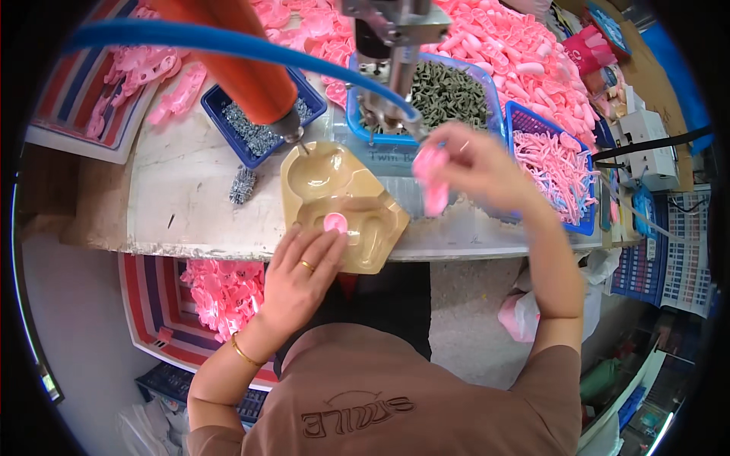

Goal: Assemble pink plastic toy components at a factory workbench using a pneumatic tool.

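Observation:
A tan moulded fixture (357, 190) with rounded hollows lies at the near edge of the table. My left hand (299, 270) rests over its lower left side, fingers bent over a small round pink plastic piece (335, 222); the rest of that piece is hidden. To the right and above the table, my right hand (479, 166) is blurred by motion, its fingers closed on a pink plastic part (432, 181). An orange screwdriver-like tool (262, 83) hangs with its bit over the fixture's upper hollow.
Behind stand a blue tray of small screws (251, 129), a blue bin of dark green pieces (449, 95) and a heap of pink parts (525, 61). A blue basket of thin pink pieces (551, 163) stands right. A metal machine head (391, 61) and blue hose (228, 38) hang overhead.

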Motion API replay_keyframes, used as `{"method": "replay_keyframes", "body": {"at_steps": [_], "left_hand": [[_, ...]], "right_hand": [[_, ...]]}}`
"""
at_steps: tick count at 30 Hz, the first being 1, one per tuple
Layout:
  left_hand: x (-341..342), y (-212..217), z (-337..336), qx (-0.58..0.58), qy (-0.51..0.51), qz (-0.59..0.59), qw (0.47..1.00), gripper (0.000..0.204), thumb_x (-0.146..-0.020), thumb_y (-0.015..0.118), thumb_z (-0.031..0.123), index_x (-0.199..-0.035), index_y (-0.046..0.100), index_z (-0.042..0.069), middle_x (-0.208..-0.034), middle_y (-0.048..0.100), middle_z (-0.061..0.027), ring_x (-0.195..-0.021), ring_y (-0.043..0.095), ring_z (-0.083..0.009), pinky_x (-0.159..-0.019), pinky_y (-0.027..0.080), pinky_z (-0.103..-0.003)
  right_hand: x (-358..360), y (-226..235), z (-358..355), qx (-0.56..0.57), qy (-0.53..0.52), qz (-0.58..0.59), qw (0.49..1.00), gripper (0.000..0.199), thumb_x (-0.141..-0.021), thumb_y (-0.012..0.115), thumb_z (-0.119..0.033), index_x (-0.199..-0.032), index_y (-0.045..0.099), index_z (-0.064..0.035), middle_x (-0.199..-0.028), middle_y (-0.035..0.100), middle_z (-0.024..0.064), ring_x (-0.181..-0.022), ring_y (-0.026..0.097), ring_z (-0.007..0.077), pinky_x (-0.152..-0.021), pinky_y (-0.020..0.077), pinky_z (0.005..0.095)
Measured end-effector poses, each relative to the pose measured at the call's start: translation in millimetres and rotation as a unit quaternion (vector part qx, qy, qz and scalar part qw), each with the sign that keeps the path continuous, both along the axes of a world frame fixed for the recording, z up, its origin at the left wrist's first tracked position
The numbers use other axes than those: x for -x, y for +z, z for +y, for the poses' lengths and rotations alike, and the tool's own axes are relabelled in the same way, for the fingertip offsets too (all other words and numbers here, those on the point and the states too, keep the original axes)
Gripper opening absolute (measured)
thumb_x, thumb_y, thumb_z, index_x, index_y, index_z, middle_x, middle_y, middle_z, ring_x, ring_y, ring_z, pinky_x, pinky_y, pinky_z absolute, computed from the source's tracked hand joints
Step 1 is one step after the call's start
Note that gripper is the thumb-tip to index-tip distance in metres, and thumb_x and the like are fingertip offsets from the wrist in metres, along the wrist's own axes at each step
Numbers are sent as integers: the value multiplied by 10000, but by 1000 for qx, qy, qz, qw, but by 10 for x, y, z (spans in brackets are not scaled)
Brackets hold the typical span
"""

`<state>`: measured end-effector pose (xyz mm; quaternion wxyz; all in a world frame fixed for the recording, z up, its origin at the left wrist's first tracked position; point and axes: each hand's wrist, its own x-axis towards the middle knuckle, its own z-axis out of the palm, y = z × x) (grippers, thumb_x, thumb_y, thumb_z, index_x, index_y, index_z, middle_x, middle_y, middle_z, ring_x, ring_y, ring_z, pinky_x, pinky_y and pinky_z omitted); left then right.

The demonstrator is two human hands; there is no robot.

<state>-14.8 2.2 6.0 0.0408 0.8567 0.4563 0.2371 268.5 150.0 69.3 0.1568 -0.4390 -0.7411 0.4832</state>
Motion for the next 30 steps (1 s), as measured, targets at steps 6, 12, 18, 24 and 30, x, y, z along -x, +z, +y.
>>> {"method": "replay_keyframes", "body": {"at_steps": [6,12,18,24,30], "left_hand": [[60,-13,-3,27,35,39,998,466,-799,751,216,-1236,647,94,-1224,619,-50,-1184,550,-261,-1115,352,-496],[173,-119,14,3,40,13,999,454,-793,759,217,-1217,649,98,-1256,596,-69,-1184,550,-267,-1089,386,-495],[692,-117,536,-9,73,-123,990,384,-836,723,176,-1192,633,64,-1216,623,-124,-1143,568,-301,-1019,430,-456],[1918,-335,1874,-171,277,-8,945,315,-922,617,185,-1191,607,21,-1202,619,-194,-1151,544,-367,-992,444,-443],[2380,-344,2249,40,319,170,931,215,-932,588,205,-1101,666,97,-1155,674,-92,-1140,567,-354,-918,492,-438]], "right_hand": [[539,-445,-659,-174,-1,-67,982,288,-845,741,-271,-1036,634,-83,-929,610,96,-826,626,247,-706,497,371],[668,-330,-785,-321,3,-139,937,321,-781,784,-266,-1022,649,-102,-965,540,103,-852,592,304,-709,495,404],[624,-211,-789,-269,35,-132,953,327,-792,780,-217,-1067,657,-92,-961,554,109,-849,604,304,-715,494,397],[537,-355,-762,-237,1,-131,963,250,-819,761,-137,-1037,665,-61,-961,545,107,-810,635,267,-700,504,363],[555,-429,-753,-199,-6,-123,972,219,-828,756,-104,-1011,655,-39,-984,524,108,-766,663,232,-666,508,332]]}}
